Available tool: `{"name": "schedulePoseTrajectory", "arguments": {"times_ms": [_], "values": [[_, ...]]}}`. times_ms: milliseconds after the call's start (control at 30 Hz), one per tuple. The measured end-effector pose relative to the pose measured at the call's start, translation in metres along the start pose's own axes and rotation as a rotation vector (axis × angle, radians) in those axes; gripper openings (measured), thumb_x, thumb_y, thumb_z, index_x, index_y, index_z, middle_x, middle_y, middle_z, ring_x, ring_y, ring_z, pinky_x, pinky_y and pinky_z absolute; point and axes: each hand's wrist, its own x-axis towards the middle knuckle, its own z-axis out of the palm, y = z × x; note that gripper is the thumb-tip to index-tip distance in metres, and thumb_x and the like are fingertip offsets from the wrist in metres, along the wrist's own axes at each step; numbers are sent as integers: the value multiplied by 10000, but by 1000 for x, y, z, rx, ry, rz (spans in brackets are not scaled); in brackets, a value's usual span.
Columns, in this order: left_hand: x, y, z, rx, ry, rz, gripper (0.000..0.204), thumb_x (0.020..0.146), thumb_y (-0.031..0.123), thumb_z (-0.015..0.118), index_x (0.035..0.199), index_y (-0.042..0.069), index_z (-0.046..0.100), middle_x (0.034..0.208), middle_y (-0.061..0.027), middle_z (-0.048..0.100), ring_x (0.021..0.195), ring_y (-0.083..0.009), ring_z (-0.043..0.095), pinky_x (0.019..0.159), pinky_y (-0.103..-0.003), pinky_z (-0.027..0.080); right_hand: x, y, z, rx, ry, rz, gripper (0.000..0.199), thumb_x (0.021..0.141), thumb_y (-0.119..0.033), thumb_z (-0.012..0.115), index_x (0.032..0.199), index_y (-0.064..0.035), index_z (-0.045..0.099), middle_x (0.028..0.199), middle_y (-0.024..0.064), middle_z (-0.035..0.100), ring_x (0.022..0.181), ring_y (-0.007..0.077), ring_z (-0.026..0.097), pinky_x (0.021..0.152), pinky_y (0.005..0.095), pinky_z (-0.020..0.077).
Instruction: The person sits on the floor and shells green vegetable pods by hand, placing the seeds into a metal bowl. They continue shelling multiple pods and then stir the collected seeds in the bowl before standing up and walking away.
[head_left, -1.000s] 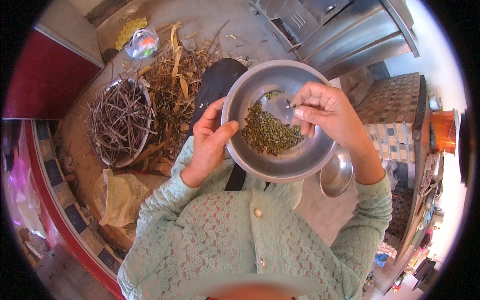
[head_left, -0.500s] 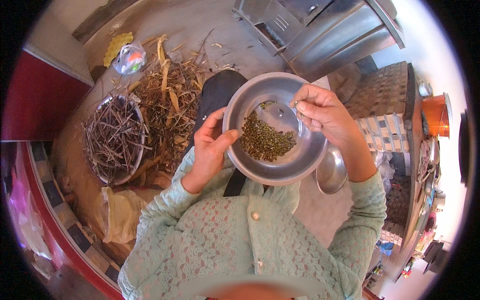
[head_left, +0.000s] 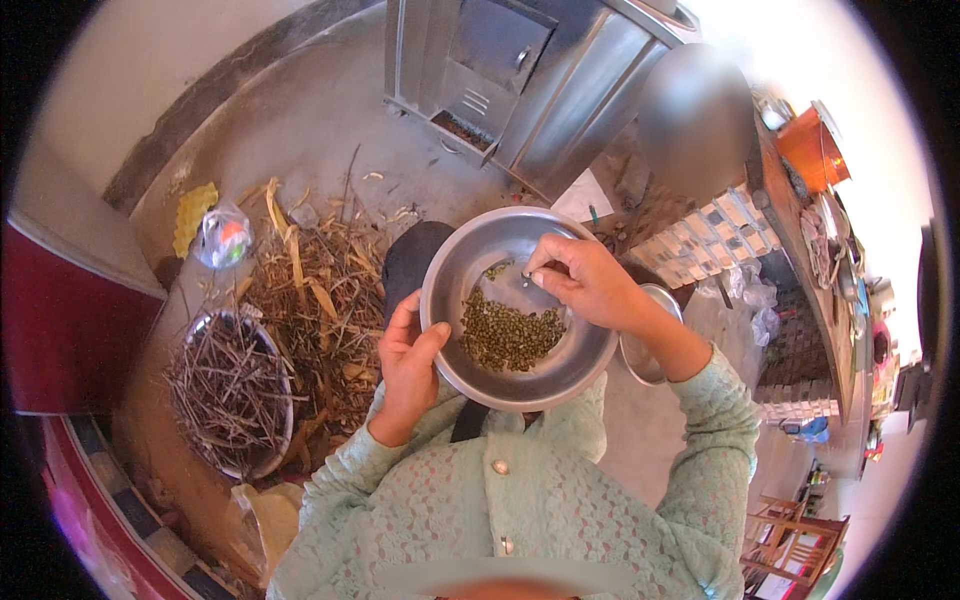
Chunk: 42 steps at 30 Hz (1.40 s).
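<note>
A wide metal bowl (head_left: 448, 265) is held over my lap, tilted slightly so its inside shows. My left hand (head_left: 405, 368) grips its left rim, thumb on top and fingers underneath. Small greenish-brown beans (head_left: 512, 336) are heaped in the lower part of the bowl, and a few lie apart higher up. Inside the bowl's upper right, my right hand (head_left: 585, 285) is closed in a pinch just above the bottom; whatever sits between the fingertips is too small to name. A second metal bowl (head_left: 645, 352) rests lower down, partly covered by my right forearm.
On the left, a basin of broken sticks (head_left: 230, 395) stands beside a heap of dry stalks (head_left: 325, 310). A metal stove (head_left: 500, 90) is ahead. To the right are a brick structure (head_left: 700, 240) and a white sheet (head_left: 580, 197) with a green pen-like object.
My right hand has gone from above the bowl's upper right edge down into the bowl, near its bottom. The view has shifted, and my left hand keeps its grip on the rim.
</note>
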Motion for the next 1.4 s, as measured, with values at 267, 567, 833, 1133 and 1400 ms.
{"name": "schedulePoseTrajectory", "arguments": {"times_ms": [267, 567, 833, 1133, 1400], "values": [[7, -2, 7, -19, -64, -30, 379, 826, -54, 517, 1203, -18, 496, 1079, -74, 592, 953, -125, 569, 844, -267, 462, -8, 9, 20, -110, 105, -60, 101, 846, -39, 544, 924, -34, 479, 653, 163, 507, 565, 313, 505, 558, 362, 422], [43, -32, 33, 130, -182, -111, 375, 845, -4, 536, 1216, -21, 483, 1027, -42, 604, 897, -80, 561, 806, -234, 452, -27, 67, 20, 71, 160, 84, 112, 842, -75, 611, 885, -9, 530, 723, 52, 530, 657, 102, 485, 619, 254, 421], [94, -59, 77, 244, -254, -213, 383, 798, -18, 551, 1180, -28, 521, 1061, -65, 605, 929, -134, 577, 843, -273, 460, -39, 110, -6, 280, 442, 242, 105, 832, -99, 606, 892, -39, 544, 671, 64, 501, 594, 109, 441, 559, 268, 393], [148, -95, 107, 357, -419, -307, 380, 792, -27, 546, 1171, -23, 524, 1070, -69, 584, 944, -126, 558, 845, -261, 448, -50, 149, -8, 401, 693, 214, 58, 884, -64, 558, 899, -33, 512, 641, -58, 423, 577, 35, 363, 510, 201, 313], [157, -128, 79, 411, -422, -414, 386, 791, -2, 547, 1174, -36, 518, 1081, -80, 586, 950, -135, 559, 850, -273, 447, -58, 159, 9, 351, 719, 442, 173, 815, -154, 621, 902, -25, 545, 627, 106, 566, 558, 186, 530, 574, 324, 438]]}}
